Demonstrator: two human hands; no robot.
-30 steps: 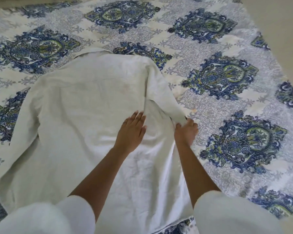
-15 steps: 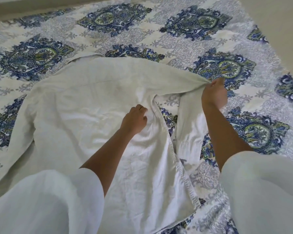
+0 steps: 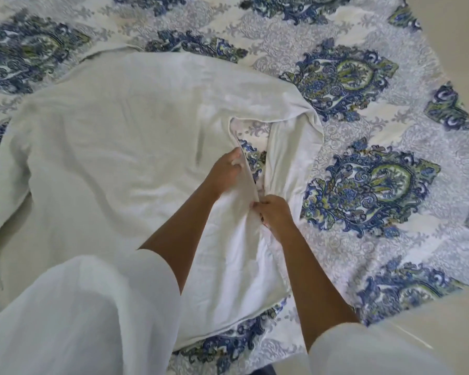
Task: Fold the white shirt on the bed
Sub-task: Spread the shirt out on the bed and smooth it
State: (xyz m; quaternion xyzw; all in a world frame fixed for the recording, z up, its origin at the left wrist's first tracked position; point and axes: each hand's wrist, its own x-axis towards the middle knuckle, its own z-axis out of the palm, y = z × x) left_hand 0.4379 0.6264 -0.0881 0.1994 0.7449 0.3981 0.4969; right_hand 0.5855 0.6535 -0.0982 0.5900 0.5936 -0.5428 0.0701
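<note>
The white shirt (image 3: pixel 114 147) lies spread over the frame's left and centre on the patterned bedspread (image 3: pixel 363 185), the left hand (image 3: pixel 224 173) pinching its side edge, the right hand (image 3: pixel 275 213) gripping bunched cloth just below.

Patterned bedspread (image 3: pixel 344 247) is lying flat, filling most of the view, with blue-green medallions (image 3: pixel 374 190) repeating across its white and grey ground. Pale floor (image 3: pixel 462 33) is showing past its right edge, far and near.

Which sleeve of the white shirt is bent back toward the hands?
The right-side sleeve: it loops back, framing a patch of bedspread. The left-side sleeve lies out straight.
</note>
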